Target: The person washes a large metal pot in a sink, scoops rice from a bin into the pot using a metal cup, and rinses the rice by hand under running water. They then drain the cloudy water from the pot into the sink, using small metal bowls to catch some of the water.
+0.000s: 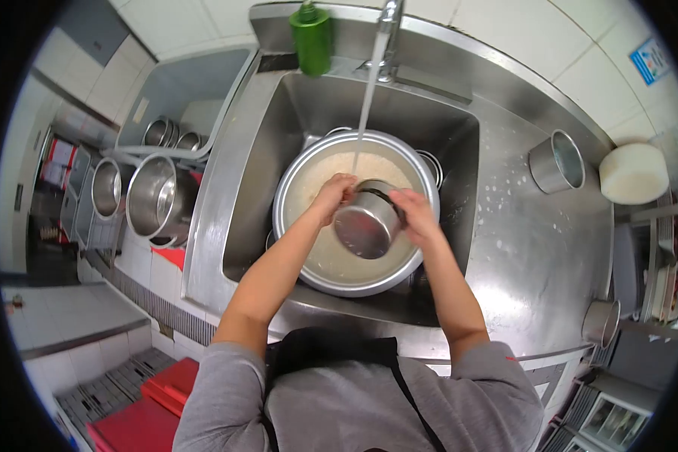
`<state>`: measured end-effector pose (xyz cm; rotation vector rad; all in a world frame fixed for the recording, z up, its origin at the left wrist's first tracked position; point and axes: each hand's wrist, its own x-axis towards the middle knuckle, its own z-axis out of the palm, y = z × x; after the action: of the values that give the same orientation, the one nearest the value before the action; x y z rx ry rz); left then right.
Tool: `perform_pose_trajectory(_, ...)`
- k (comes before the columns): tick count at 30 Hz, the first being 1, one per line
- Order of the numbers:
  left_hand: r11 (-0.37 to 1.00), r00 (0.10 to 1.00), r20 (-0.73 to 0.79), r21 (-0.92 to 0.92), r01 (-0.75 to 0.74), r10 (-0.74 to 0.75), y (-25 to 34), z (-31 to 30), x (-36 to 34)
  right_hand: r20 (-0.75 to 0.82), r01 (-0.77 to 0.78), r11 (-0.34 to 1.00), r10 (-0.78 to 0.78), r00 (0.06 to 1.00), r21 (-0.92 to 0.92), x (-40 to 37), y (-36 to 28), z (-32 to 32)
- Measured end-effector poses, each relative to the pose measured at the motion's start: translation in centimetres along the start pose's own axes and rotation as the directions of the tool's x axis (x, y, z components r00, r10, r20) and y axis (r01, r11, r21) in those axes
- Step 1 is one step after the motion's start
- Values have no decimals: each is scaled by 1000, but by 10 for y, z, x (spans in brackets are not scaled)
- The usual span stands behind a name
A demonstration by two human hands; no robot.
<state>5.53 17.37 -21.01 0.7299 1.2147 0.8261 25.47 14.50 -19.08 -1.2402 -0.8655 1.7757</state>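
My left hand (336, 197) and my right hand (419, 215) grip a round steel cup (367, 226) by its rim from both sides. The cup is tipped, with its shiny bottom toward me and its mouth facing away. Right under it stands a large metal pot (288, 248) holding cloudy water and what looks like rice (354, 162). Water runs from the faucet (386, 45) into the pot. What is inside the cup is hidden.
The pot stands in a steel sink (241, 203). A green bottle (312, 41) is behind it. On the right counter are a steel container (557, 163) and a smaller one (601, 322). Left, steel pots (158, 197) stand beside a grey bin (169, 94).
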Motion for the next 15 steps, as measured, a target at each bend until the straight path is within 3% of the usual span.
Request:
perform_pose_trajectory(2,946,996,-66,321,-37,62,-1,-10,-18,-175,82,860,-195,965,-503,-43,-53,-3)
perform_pose_trajectory(3,857,982,-108,509,-78,154,-20,-34,-13,-180,252,764,-432,884,-594,-64,-74,-4)
perform_pose_trajectory(4,727,960,-125,679,-101,249,-43,-68,-6,-178,322,553,-668,723,-768,-75,-85,-14)
perform_pose_trajectory(6,550,898,-306,831,88,318,-65,-116,-18,-160,107,259,-821,548,-960,-90,-104,-42)
perform_pose_trajectory(7,594,886,-416,773,225,205,-79,-138,-19,-110,-33,106,-886,451,-994,-88,-106,-62)
perform_pose_trajectory(8,622,853,-514,696,359,83,-92,-154,-19,-103,-157,45,-915,390,-987,-85,-104,-78)
perform_pose_trajectory(9,601,847,-530,687,408,31,-102,-161,-22,20,-229,-106,-936,351,-968,-78,-95,-105)
perform_pose_trajectory(12,526,837,-538,684,505,-102,-122,-172,-26,-17,-357,-159,-896,444,-920,-73,-81,-144)
perform_pose_trajectory(13,500,848,-514,704,504,-130,-124,-173,-23,67,-404,-264,-896,439,-876,-75,-83,-142)
perform_pose_trajectory(15,496,854,-498,708,502,-153,-128,-171,-13,141,-276,-219,-951,275,-936,-63,-92,-104)
